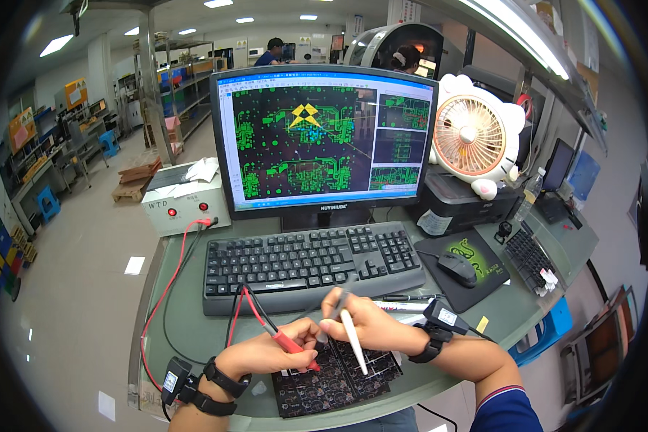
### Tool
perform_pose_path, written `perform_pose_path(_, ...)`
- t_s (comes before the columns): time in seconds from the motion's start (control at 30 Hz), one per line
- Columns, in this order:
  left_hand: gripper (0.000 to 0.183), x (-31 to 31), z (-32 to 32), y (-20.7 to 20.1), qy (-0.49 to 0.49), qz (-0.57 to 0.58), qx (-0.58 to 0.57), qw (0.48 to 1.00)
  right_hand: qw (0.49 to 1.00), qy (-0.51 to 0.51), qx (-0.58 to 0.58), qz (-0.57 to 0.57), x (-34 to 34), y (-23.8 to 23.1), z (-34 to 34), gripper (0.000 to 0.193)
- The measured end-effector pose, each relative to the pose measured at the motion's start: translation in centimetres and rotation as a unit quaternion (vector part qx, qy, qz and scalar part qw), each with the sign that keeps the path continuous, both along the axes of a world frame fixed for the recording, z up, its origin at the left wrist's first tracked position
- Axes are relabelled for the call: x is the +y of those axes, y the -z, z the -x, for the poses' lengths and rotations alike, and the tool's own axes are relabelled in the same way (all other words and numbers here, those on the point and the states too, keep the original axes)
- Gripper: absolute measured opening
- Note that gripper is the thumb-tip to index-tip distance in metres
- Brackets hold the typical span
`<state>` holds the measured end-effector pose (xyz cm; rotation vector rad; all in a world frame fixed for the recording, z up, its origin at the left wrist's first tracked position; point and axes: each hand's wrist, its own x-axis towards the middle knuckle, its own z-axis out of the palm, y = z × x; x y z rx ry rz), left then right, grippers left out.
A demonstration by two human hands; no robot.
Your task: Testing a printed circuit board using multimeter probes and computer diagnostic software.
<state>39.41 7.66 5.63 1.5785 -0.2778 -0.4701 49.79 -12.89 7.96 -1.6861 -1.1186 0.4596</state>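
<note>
Dark printed circuit boards (306,394) lie near the front edge of the green-topped table, partly covered by my hands. My left hand (270,351) is closed on a red test probe (290,343), whose tip points down at the boards. My right hand (373,325) is closed on a slim white pen-like stick (353,342) that slants down over the boards. A blurred dark, thin thing also shows between my right fingers; I cannot tell its kind. Red and black leads run up from beside my left hand.
A black keyboard (313,259) lies just beyond my hands, with a monitor (324,140) behind it. Left stands a white box (183,205) with a red lead plugged in. A mouse (457,269), a printer (464,205) and a fan (471,133) are on the right.
</note>
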Motion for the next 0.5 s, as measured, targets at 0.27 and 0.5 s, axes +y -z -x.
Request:
perform_pose_path(0.27,0.021,0.3,-0.8,-1.6,0.001,-0.014,0.061,0.998,0.963,-0.004,0.269,0.033,-5.1,0.5,-0.2,0.015)
perform_pose_path(0.5,0.022,0.4,-0.8,-0.5,-0.012,0.048,0.056,0.997,0.971,-0.018,0.237,0.029,-6.0,1.8,0.4,0.019)
